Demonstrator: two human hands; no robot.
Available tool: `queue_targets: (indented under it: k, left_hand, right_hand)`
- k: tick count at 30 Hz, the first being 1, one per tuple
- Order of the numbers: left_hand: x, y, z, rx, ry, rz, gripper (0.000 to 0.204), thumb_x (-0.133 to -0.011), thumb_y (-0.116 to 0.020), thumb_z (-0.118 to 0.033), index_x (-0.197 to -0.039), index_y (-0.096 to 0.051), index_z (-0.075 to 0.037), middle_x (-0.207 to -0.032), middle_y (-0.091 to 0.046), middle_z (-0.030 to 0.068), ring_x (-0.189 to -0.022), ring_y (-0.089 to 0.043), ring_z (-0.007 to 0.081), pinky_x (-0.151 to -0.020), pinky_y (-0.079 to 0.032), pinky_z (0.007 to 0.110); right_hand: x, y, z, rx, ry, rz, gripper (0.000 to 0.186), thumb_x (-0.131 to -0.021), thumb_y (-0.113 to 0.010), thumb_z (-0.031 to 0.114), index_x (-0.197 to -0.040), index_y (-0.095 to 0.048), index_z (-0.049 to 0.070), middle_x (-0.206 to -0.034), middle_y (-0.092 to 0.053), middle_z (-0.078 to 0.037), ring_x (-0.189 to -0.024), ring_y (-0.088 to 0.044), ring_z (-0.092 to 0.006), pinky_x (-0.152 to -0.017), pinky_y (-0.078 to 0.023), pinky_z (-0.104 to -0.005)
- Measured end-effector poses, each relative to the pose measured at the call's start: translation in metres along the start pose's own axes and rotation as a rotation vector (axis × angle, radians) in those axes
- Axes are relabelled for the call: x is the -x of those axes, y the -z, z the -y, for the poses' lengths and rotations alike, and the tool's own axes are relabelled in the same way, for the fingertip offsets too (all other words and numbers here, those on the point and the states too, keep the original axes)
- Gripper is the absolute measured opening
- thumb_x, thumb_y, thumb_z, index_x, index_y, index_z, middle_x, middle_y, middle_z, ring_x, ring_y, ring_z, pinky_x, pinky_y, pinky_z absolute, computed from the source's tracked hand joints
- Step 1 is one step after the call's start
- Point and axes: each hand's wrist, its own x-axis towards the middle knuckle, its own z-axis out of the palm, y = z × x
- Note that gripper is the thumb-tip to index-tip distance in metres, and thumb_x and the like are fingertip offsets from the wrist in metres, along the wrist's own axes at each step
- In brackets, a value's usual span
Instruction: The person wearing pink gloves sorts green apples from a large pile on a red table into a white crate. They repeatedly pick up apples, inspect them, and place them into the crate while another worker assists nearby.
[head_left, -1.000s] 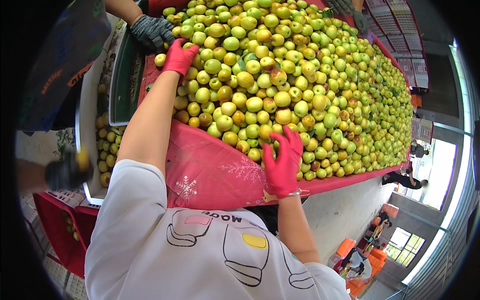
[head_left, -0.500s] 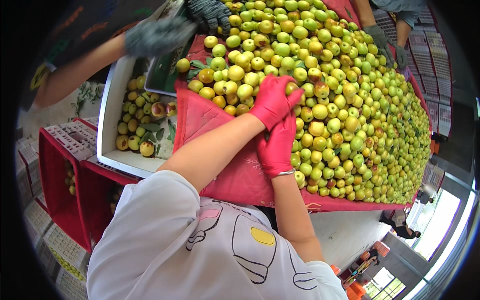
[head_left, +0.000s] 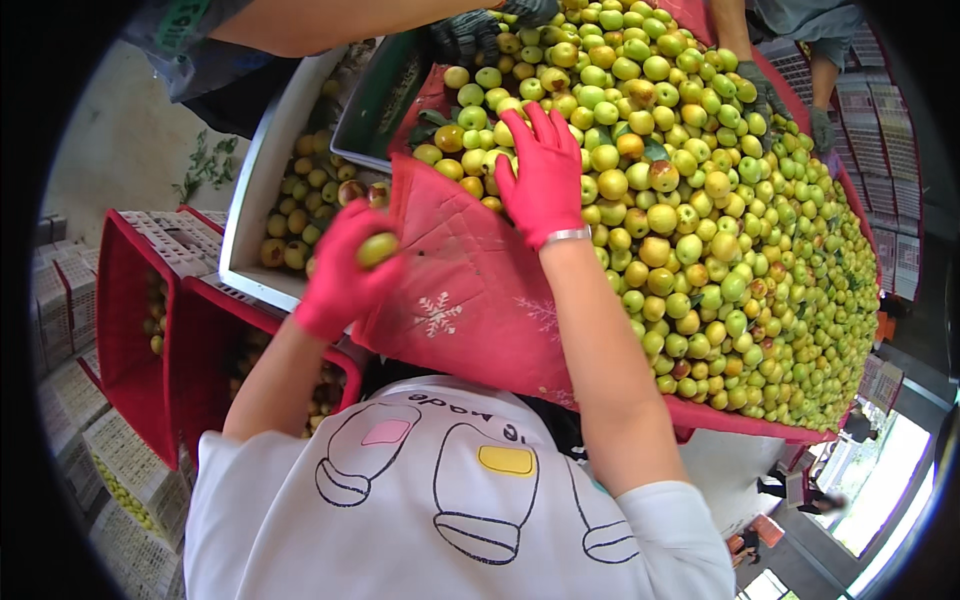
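Observation:
My left hand (head_left: 352,268), in a pink-red glove, is closed around a yellow-green jujube (head_left: 378,250) beside the near edge of the white bin, somewhat blurred by motion. My right hand (head_left: 545,180), gloved alike with a bracelet at the wrist, lies over the near left part of a large jujube pile (head_left: 690,240). Its fingers are spread on the fruit and grip nothing visible. The pile rests on a red quilted cloth (head_left: 470,290) whose bare corner lies between my hands. Many jujubes are green or yellow, some with brown-red patches.
The white bin (head_left: 235,250) at left holds more jujubes; a dark green crate (head_left: 385,100) sits over its far side. Red-lined crates (head_left: 140,330) stand at lower left. A co-worker's arm (head_left: 330,22) and grey gloves reach in at the top; another person works at far right.
My left hand has left the pile and swung left toward the bin with a jujube. My right hand has moved up onto the fruit. The co-worker's arm has shifted right across the top.

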Motion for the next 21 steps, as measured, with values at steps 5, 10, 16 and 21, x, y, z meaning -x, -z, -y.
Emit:
queue_targets:
  k: [5, 10, 16, 21]
  left_hand:
    - [0.109, 0.127, 0.035, -0.408, 0.188, 0.277, 0.018, -0.071, -0.068, -0.007, -0.084, -0.058, -0.001, -0.087, -0.054, 0.0111, -0.082, -0.056, 0.0244, -0.077, -0.046, 0.034]
    - [0.121, 0.151, 0.013, -0.559, 0.975, 0.817, 0.038, -0.073, -0.07, -0.032, -0.097, -0.069, -0.002, -0.097, -0.068, 0.0193, -0.092, -0.065, 0.0321, -0.084, -0.051, 0.039]
    - [0.073, 0.154, 0.015, -0.532, 0.422, 0.686, 0.03, -0.08, -0.066, -0.026, -0.1, -0.069, -0.004, -0.095, -0.069, 0.0174, -0.091, -0.067, 0.0312, -0.08, -0.053, 0.038]
    - [-0.075, -0.027, -0.001, -0.274, -0.017, 0.142, 0.035, -0.085, -0.061, -0.021, -0.117, -0.061, -0.007, -0.11, -0.065, 0.0143, -0.1, -0.062, 0.034, -0.086, -0.049, 0.04]
  right_hand:
    - [0.015, -0.019, -0.025, 0.174, -0.079, 0.269, 0.053, -0.08, -0.068, 0.031, -0.129, -0.054, 0.016, -0.138, -0.048, -0.012, -0.129, -0.041, -0.0338, -0.107, -0.033, -0.0482]
    - [0.033, -0.016, -0.02, 0.283, -0.025, 0.314, 0.029, -0.079, -0.067, 0.029, -0.103, -0.063, 0.013, -0.139, -0.044, -0.01, -0.128, -0.042, -0.0298, -0.106, -0.033, -0.045]
    - [0.043, -0.001, -0.017, 0.327, -0.03, 0.273, 0.02, -0.077, -0.067, 0.027, -0.088, -0.067, 0.011, -0.109, -0.061, -0.009, -0.117, -0.048, -0.0343, -0.093, -0.042, -0.0457]
    - [0.047, 0.013, -0.011, 0.247, -0.087, 0.201, 0.013, -0.078, -0.065, 0.021, -0.089, -0.065, 0.014, -0.102, -0.061, -0.007, -0.106, -0.054, -0.031, -0.085, -0.046, -0.0422]
